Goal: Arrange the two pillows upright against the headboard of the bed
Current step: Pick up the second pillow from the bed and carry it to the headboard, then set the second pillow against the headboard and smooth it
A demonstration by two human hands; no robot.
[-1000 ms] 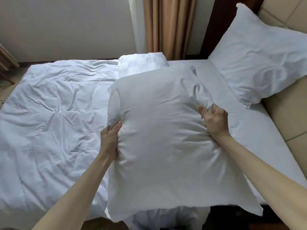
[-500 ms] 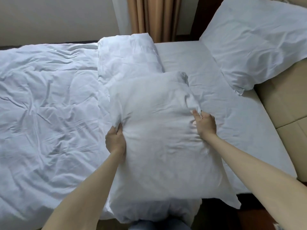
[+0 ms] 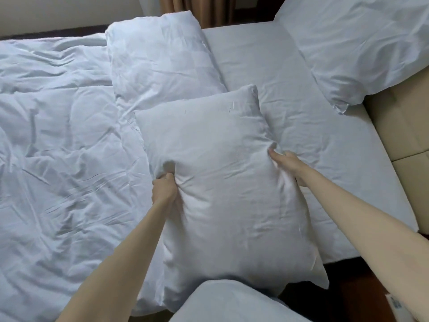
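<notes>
Head view: the held pillow (image 3: 222, 194) occupies the frame centre, over the near edge of the bed (image 3: 313, 159). Left hand (image 3: 163, 190) is closed on a bunch of its left edge; right hand (image 3: 289, 165) is clenched on its right edge. The second pillow (image 3: 352, 47) leans on the headboard (image 3: 404, 126) at upper right. Risk: both grips take loose casing only, so fabric may slip during the swing. Filling could then sag and the pillow slump instead of standing upright.
</notes>
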